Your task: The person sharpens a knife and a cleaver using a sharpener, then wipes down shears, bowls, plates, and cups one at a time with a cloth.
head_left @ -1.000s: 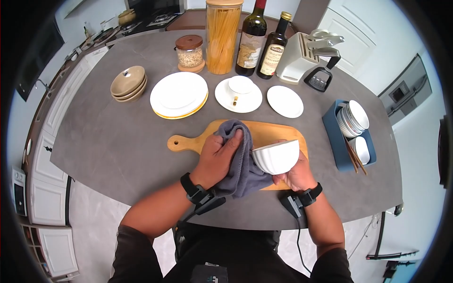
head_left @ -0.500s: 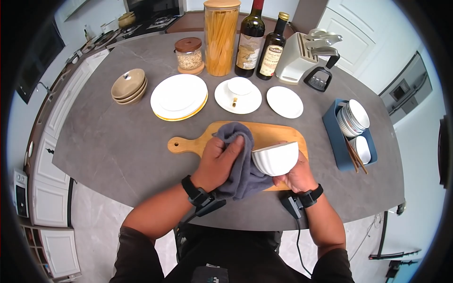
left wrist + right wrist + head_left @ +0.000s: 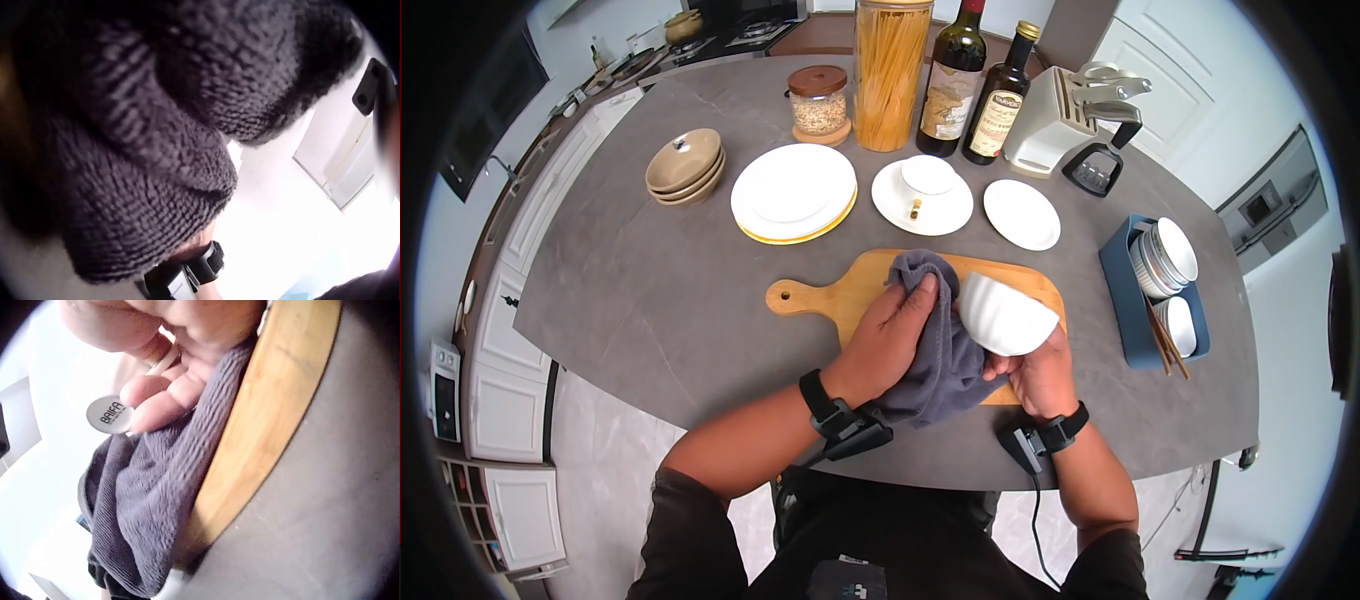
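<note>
In the head view, my right hand holds a white fluted bowl from below and the right, tilted over the wooden cutting board. My left hand grips a grey-purple towel, thumb on top, just left of the bowl. The cloth hangs down across the board's front edge. Towel folds fill most of the left wrist view and hide the left fingers there. From the right wrist, curled fingers show beside the bowl's marked base, with the towel below them.
Behind the board stand a plate stack, a cup on a saucer and a small plate. Brown bowls sit at left; a blue bin with bowls and chopsticks at right. Jars, bottles and a knife block line the back.
The bowl has turned in the right hand, its upper edge now sloping down to the right. The left hand keeps its grip on the towel. The head view has shifted slightly.
</note>
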`<state>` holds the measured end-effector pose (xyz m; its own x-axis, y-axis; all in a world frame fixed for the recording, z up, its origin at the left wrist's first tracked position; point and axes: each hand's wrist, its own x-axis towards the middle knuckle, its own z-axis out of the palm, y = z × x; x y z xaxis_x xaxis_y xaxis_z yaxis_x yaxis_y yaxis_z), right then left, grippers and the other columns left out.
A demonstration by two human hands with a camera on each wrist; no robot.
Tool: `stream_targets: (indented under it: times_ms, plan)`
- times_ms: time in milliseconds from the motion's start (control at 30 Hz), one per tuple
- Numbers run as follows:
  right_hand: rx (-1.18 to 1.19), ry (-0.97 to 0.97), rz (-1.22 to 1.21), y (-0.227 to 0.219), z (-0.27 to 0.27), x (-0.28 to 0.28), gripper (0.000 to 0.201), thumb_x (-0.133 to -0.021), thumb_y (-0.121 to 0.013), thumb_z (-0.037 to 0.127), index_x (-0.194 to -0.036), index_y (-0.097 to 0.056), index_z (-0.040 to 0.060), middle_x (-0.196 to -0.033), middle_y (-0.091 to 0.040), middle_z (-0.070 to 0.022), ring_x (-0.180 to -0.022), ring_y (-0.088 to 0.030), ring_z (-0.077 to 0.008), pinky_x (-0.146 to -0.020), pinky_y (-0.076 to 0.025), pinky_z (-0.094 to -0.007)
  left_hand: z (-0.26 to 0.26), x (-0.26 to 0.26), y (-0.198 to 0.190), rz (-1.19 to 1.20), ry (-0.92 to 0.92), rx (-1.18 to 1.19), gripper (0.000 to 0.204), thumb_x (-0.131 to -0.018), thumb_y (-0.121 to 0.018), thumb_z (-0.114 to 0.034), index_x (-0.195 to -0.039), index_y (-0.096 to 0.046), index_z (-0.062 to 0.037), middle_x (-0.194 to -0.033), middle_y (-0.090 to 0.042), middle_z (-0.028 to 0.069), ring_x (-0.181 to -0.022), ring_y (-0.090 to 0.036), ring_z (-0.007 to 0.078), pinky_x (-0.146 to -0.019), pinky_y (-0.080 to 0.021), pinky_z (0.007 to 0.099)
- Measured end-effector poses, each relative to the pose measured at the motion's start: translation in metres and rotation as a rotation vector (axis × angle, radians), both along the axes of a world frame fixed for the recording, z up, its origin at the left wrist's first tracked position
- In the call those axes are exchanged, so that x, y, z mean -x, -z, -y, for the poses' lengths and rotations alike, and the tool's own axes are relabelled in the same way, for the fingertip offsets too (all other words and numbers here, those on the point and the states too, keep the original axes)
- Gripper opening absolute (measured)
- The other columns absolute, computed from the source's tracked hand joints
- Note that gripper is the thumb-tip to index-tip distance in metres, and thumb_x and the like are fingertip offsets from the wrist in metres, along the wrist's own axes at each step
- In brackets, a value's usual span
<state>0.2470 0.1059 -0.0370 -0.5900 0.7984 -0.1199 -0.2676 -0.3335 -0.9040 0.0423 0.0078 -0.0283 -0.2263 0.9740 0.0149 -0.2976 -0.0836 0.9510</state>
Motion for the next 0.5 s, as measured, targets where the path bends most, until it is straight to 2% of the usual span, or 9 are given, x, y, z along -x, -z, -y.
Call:
stream_targets:
  times_ms: [33, 67, 100, 133, 167, 233, 267, 333, 500]
  plan:
    - [0.001, 0.0, 0.0, 0.005, 0.001, 0.002, 0.015, -0.11, -0.052, 0.013, -0.119, -0.056, 0.0011, -0.089, -0.068, -0.011, -0.06, -0.066, -0.0172, -0.059, -0.061, -0.033, -0.002, -0.004, 0.0, 0.27, 0.025, 0.052, 0.047, -0.114, -0.046, -0.042, -0.133, -0.062, -0.0022, -0.127, -0.069, 0.0076, -0.111, -0.066, 0.0147, -0.099, -0.053, 0.0323]
    - [-0.303, 0.116, 0.082, 0.01, 0.003, 0.005, 0.015, -0.109, -0.051, 0.009, -0.12, -0.056, 0.0006, -0.091, -0.067, -0.0101, -0.068, -0.065, -0.0155, -0.067, -0.059, -0.0311, -0.002, -0.006, 0.0, 0.27, 0.026, 0.053, 0.047, -0.114, -0.046, -0.042, -0.133, -0.062, -0.0022, -0.127, -0.069, 0.0076, -0.111, -0.066, 0.0147, -0.099, -0.053, 0.0323]
    - [-0.605, 0.233, 0.164, 0.013, 0.005, 0.006, 0.015, -0.108, -0.05, 0.005, -0.121, -0.057, 0.0, -0.093, -0.066, -0.0092, -0.076, -0.065, -0.0138, -0.074, -0.057, -0.0292, -0.002, -0.008, -0.002, 0.442, 0.111, 0.071, 0.049, -0.114, -0.045, -0.044, -0.136, -0.06, -0.0021, -0.132, -0.068, 0.0084, -0.117, -0.065, 0.016, -0.103, -0.053, 0.0341]
    - [-0.804, 0.239, 0.279, 0.005, 0.009, 0.0, 0.011, -0.107, -0.053, 0.004, -0.117, -0.055, 0.0001, -0.094, -0.065, -0.008, -0.084, -0.065, -0.013, -0.08, -0.053, -0.027, -0.002, -0.008, -0.003, 0.614, 0.197, 0.091, 0.052, -0.114, -0.044, -0.046, -0.139, -0.057, -0.0021, -0.136, -0.067, 0.0092, -0.122, -0.064, 0.0173, -0.108, -0.052, 0.0359]
    - [-0.801, 0.241, 0.279, 0.0, 0.009, -0.003, 0.011, -0.107, -0.053, 0.004, -0.117, -0.055, 0.0001, -0.094, -0.065, -0.008, -0.084, -0.065, -0.013, -0.08, -0.053, -0.027, -0.003, -0.007, -0.001, 0.614, 0.199, 0.094, 0.052, -0.114, -0.044, -0.046, -0.139, -0.057, -0.0021, -0.136, -0.067, 0.0092, -0.122, -0.064, 0.0173, -0.108, -0.052, 0.0359]
    - [-1.113, 0.248, 0.476, -0.007, 0.009, -0.008, 0.014, -0.105, -0.057, 0.003, -0.118, -0.056, -0.0005, -0.095, -0.067, -0.0105, -0.085, -0.067, -0.0177, -0.078, -0.054, -0.03, -0.005, -0.001, 0.004, 0.68, 0.362, 0.068, 0.055, -0.112, -0.048, -0.047, -0.141, -0.057, -0.001, -0.137, -0.066, 0.0072, -0.124, -0.063, 0.0133, -0.108, -0.051, 0.0318]
    - [-1.111, 0.252, 0.476, -0.01, 0.007, -0.007, 0.014, -0.105, -0.057, 0.003, -0.118, -0.056, -0.0005, -0.095, -0.067, -0.0105, -0.085, -0.067, -0.0177, -0.078, -0.054, -0.03, -0.005, 0.0, 0.004, 0.678, 0.365, 0.07, 0.055, -0.112, -0.048, -0.047, -0.141, -0.057, -0.001, -0.137, -0.066, 0.0072, -0.124, -0.063, 0.0133, -0.108, -0.051, 0.0318]
    - [-1.357, 0.304, 0.507, -0.015, 0.0, -0.004, 0.015, -0.096, -0.064, -0.004, -0.111, -0.061, 0.0007, -0.092, -0.069, -0.0145, -0.076, -0.072, -0.0287, -0.068, -0.056, -0.036, -0.005, 0.0, 0.003, 0.626, 0.425, 0.11, 0.054, -0.113, -0.046, -0.045, -0.141, -0.056, -0.0004, -0.141, -0.064, 0.0101, -0.127, -0.064, 0.0182, -0.111, -0.051, 0.0375]
    - [-1.466, 0.284, 0.47, -0.021, -0.005, -0.006, 0.024, -0.088, -0.071, -0.002, -0.111, -0.068, 0.0032, -0.09, -0.07, -0.0145, -0.075, -0.072, -0.0321, -0.066, -0.058, -0.039, -0.003, -0.001, 0.005, 0.455, 0.345, 0.153, 0.053, -0.113, -0.047, -0.043, -0.142, -0.055, -0.0001, -0.139, -0.065, 0.0111, -0.126, -0.065, 0.0184, -0.11, -0.052, 0.0376]
